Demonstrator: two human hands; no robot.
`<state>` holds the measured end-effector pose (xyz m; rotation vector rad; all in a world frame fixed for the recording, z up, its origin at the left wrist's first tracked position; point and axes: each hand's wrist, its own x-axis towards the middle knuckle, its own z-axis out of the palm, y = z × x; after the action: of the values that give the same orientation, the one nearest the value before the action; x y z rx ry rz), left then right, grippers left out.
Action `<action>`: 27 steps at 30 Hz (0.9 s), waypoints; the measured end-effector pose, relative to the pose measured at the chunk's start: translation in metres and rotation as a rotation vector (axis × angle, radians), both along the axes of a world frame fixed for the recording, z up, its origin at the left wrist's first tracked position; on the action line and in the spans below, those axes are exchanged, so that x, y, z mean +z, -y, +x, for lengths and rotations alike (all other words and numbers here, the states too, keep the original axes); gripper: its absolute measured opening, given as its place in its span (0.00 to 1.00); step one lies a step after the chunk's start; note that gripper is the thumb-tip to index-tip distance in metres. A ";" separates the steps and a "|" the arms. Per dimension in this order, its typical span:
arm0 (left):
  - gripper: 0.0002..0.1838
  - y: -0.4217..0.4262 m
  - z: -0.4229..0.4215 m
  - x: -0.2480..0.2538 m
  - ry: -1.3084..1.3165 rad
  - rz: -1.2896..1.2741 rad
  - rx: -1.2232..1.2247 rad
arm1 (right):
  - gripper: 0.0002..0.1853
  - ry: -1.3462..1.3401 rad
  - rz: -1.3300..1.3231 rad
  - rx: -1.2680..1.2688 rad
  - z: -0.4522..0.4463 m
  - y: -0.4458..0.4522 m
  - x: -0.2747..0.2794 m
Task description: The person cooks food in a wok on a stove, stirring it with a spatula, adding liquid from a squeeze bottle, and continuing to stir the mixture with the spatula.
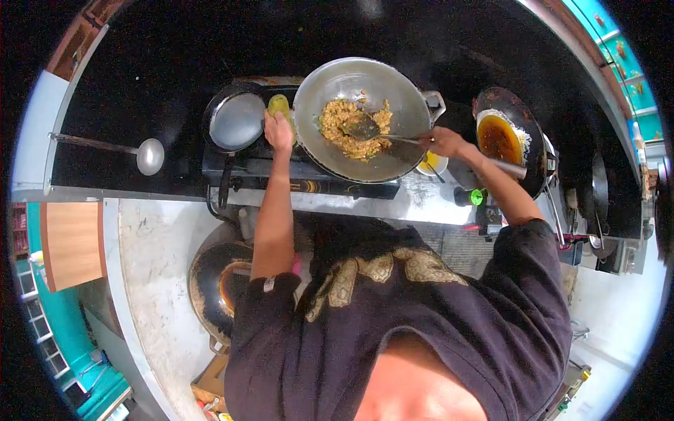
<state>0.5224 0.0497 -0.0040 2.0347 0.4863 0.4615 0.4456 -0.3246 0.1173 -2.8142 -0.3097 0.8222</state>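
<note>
A large metal wok (411, 91) stands on the stove, holding crumbly orange-brown food (338, 112). My left hand (279, 130) is at the wok's left side, closed around a folded yellow-green cloth (279, 105); the wok's handle on that side is hidden. Over the right rim reaches my right hand (446, 142), its fingers wrapped around the handle of a metal spatula (400, 138). The spatula's dark, wet blade rests in the food.
Left of the wok sits a small frying pan (237, 121); farther left lies a ladle (150, 156). At right, a dark pan (523, 116) holds a bowl of brown liquid (500, 139). A small bowl of yellow stuff (434, 163) is near the wok. Below, another wok (203, 295) holds dark liquid.
</note>
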 end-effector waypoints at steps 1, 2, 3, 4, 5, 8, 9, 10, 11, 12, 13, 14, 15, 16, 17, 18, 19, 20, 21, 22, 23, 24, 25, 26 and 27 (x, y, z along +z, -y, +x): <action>0.27 0.003 -0.003 0.006 -0.001 -0.019 0.016 | 0.17 -0.018 0.006 0.026 0.007 0.001 0.012; 0.28 0.005 -0.006 0.011 -0.007 -0.038 0.031 | 0.17 0.084 0.175 0.069 0.012 0.013 -0.001; 0.27 0.003 -0.005 0.009 0.007 -0.027 0.033 | 0.17 0.028 0.214 -0.045 0.024 0.012 -0.019; 0.27 0.002 -0.003 0.003 0.021 -0.017 0.035 | 0.17 -0.028 0.251 -0.160 0.039 0.010 -0.039; 0.26 0.002 -0.003 -0.002 0.030 -0.006 0.035 | 0.17 -0.088 0.289 -0.278 0.045 0.005 -0.051; 0.24 0.012 -0.011 0.018 0.016 0.001 0.119 | 0.16 0.102 0.133 -0.032 0.022 -0.044 -0.049; 0.23 0.010 -0.013 0.018 0.016 0.007 0.128 | 0.16 0.165 0.012 0.072 0.016 -0.050 -0.055; 0.23 0.010 -0.015 0.019 0.013 0.011 0.131 | 0.14 0.135 0.048 0.140 0.008 -0.044 -0.055; 0.22 0.012 -0.014 0.020 0.018 0.010 0.136 | 0.14 0.128 -0.050 0.131 0.000 -0.036 -0.053; 0.22 0.013 -0.012 0.019 0.033 -0.007 0.130 | 0.14 0.126 -0.148 0.126 -0.011 -0.034 -0.036; 0.22 0.011 -0.012 0.017 0.046 -0.023 0.126 | 0.15 0.122 -0.243 0.124 -0.018 -0.032 -0.020; 0.22 0.010 -0.013 0.016 0.060 -0.035 0.119 | 0.16 0.186 -0.275 0.206 -0.019 -0.029 -0.007; 0.22 0.010 -0.014 0.016 0.053 -0.022 0.112 | 0.16 0.217 -0.306 0.211 -0.018 -0.028 -0.002; 0.23 0.011 -0.014 0.017 0.049 -0.009 0.106 | 0.16 0.250 -0.337 0.215 -0.011 -0.026 0.001; 0.23 0.011 -0.014 0.018 0.044 0.005 0.102 | 0.16 0.284 -0.367 0.222 -0.006 -0.025 0.002; 0.23 0.010 -0.013 0.017 0.031 0.017 0.106 | 0.14 0.424 -0.299 0.258 -0.006 -0.028 0.001; 0.24 0.010 -0.012 0.017 0.017 0.030 0.110 | 0.14 0.394 -0.284 0.244 -0.008 -0.031 0.001; 0.24 0.009 -0.012 0.016 0.001 0.043 0.109 | 0.13 0.362 -0.269 0.226 -0.014 -0.033 0.001; 0.24 0.009 -0.014 0.017 -0.026 0.051 0.100 | 0.13 0.325 -0.259 0.206 -0.022 -0.036 0.004; 0.25 0.009 -0.014 0.020 -0.050 0.054 0.092 | 0.13 0.269 -0.297 0.221 -0.027 -0.024 -0.008; 0.25 0.009 -0.015 0.023 -0.073 0.058 0.087 | 0.14 0.266 -0.288 0.167 -0.030 -0.010 -0.016; 0.25 0.009 -0.016 0.022 -0.052 0.072 0.096 | 0.14 0.266 -0.279 0.116 -0.032 0.001 -0.019; 0.26 0.011 -0.015 0.022 -0.028 0.084 0.108 | 0.14 0.269 -0.271 0.067 -0.030 0.011 -0.020; 0.26 0.011 -0.017 0.020 -0.009 0.099 0.116 | 0.15 0.238 -0.377 0.106 -0.023 0.021 -0.023; 0.26 0.012 -0.019 0.021 -0.041 0.096 0.110 | 0.15 0.260 -0.391 0.113 -0.023 0.017 -0.020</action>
<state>0.5035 0.0382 0.0174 2.1202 0.6136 0.5181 0.4230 -0.3419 0.0977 -3.3062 -0.3868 0.5878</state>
